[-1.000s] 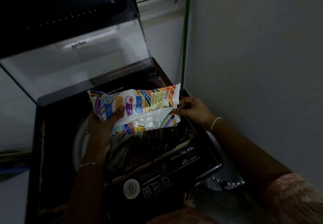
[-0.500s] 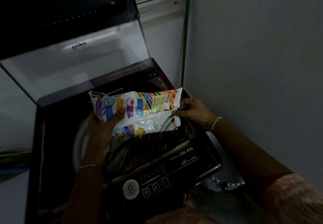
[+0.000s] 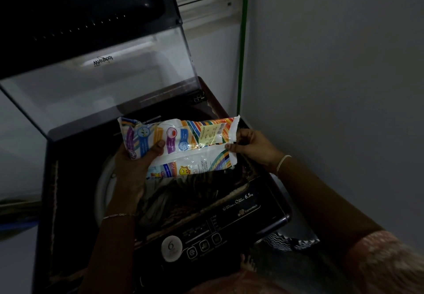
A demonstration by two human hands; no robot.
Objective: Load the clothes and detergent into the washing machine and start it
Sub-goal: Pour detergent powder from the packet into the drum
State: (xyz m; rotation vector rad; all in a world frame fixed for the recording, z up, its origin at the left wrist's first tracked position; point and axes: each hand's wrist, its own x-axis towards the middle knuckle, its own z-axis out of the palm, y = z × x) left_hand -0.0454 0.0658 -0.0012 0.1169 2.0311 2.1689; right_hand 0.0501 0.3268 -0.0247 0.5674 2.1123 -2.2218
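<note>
While the clear lid point(image 3: 103, 87) stands raised at 11 o'clock in the view, the detergent packet point(image 3: 197, 142) is held lengthwise above the open tub of the washing machine point(image 3: 66, 179), clear of the machine and touched only by the two hands. The left hand point(image 3: 135, 167) grips the packet's 9 o'clock end: the thumb lies across the printed face and the fingers are curled underneath, out of sight. The right hand point(image 3: 252, 146) pinches the packet's torn 3 o'clock edge between thumb and fingertips. The packet is white with coloured stripes and printed panels, and it sags slightly toward 6 o'clock. Dark clothes point(image 3: 188, 192) fill the tub directly below the packet. The control panel point(image 3: 241, 220) runs along the machine's front edge at 5 o'clock and carries a round badge point(image 3: 171, 246) marked 6 beside a row of buttons point(image 3: 204, 245). A thin bracelet point(image 3: 119, 215) circles the left wrist, and a pale band point(image 3: 283, 164) circles the right wrist. A green pipe point(image 3: 243, 41) rises at 1 o'clock, just beside the grey wall point(image 3: 332, 75). A black-and-white patterned item point(image 3: 291, 241) lies on the floor at 4 o'clock; what it is cannot be told.
</note>
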